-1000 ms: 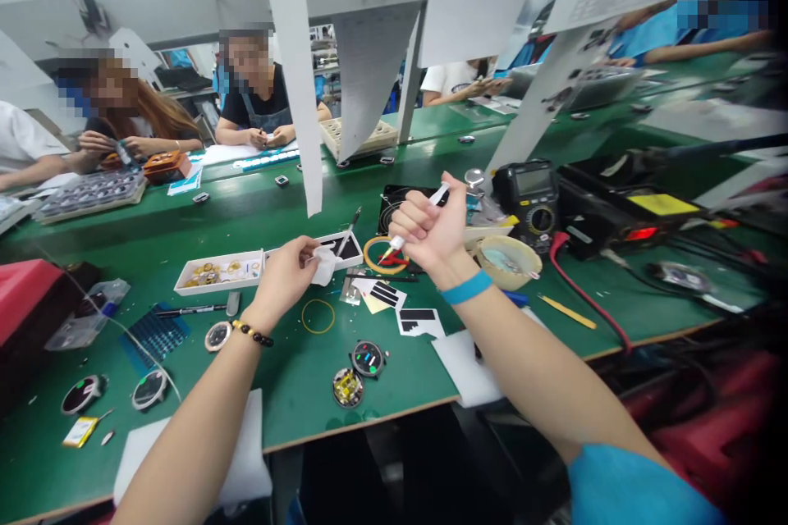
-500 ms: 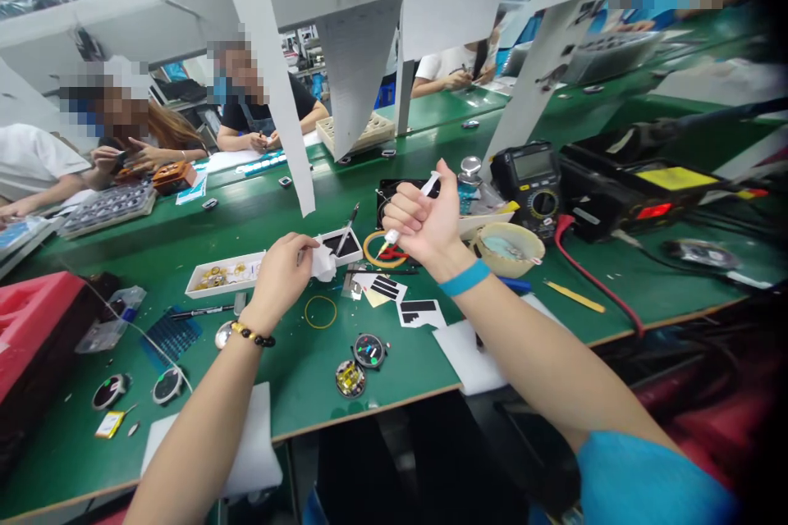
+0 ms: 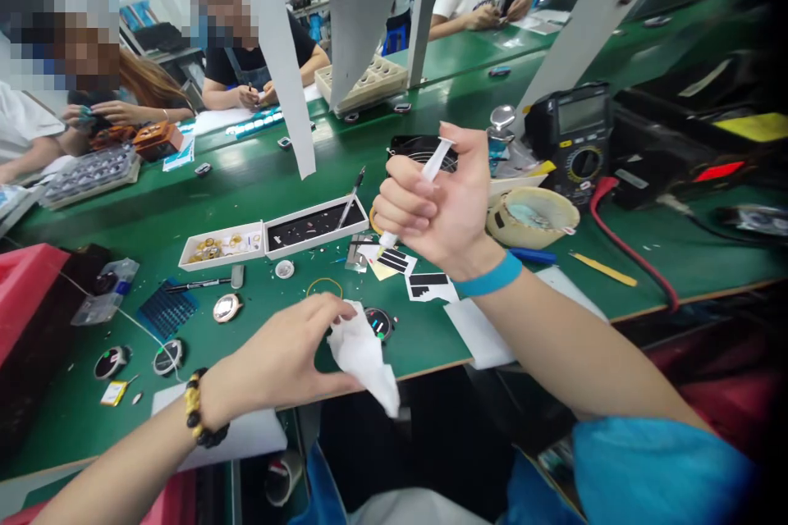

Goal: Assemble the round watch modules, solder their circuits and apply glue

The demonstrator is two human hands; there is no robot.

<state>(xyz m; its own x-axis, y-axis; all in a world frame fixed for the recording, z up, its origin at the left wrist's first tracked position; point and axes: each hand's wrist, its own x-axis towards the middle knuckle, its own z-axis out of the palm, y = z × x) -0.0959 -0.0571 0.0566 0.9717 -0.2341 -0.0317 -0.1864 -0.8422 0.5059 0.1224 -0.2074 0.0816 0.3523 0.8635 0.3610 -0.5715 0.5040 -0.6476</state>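
Note:
My right hand [image 3: 434, 209] is closed around a white syringe [image 3: 438, 157], its plunger end up by the thumb and its tip pointing down to the left. A crumpled white tissue [image 3: 366, 357] hangs from the fingers of my left hand [image 3: 301, 353], near the front edge of the green bench. Partly hidden behind the tissue is a round watch [image 3: 380, 323] with a lit dark face. Black-and-white adhesive sheets [image 3: 431, 287] lie below my right hand. A yellow rubber band [image 3: 324, 282] is beyond my left fingers.
Behind my hands stand a white parts box [image 3: 222, 246] and a black-lined tray [image 3: 313, 225] with a pen. To the right are a cream bowl [image 3: 533, 217], a multimeter [image 3: 579, 139] and a red cable [image 3: 597, 221]. Watches [image 3: 167, 358] lie at left. Co-workers sit opposite.
My left hand has come back from the black-lined tray toward the bench's front edge, bringing the tissue. My right hand still grips the syringe. The view has tilted down.

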